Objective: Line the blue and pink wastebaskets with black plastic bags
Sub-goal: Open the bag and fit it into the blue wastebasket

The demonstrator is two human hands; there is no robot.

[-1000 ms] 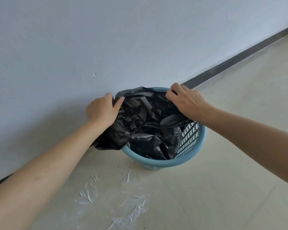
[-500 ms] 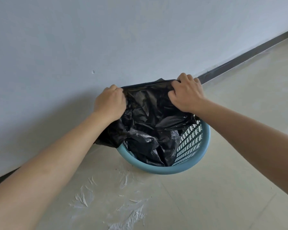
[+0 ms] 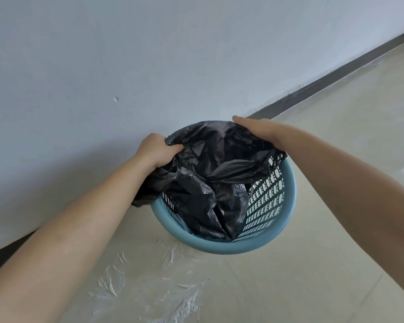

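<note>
Both hands have lowered the black bag [image 3: 210,183] onto the far rim of the blue wastebasket [image 3: 278,234] on the floor [image 3: 313,276]; left hand [image 3: 158,151] fingers clench its edge, right hand [image 3: 257,130] presses it flat.

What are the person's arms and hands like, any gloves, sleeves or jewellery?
Both arms are bare as far up as the view shows, with no sleeves in sight. The left hand and right hand wear no gloves. No rings, watch or bracelets can be seen.
</note>
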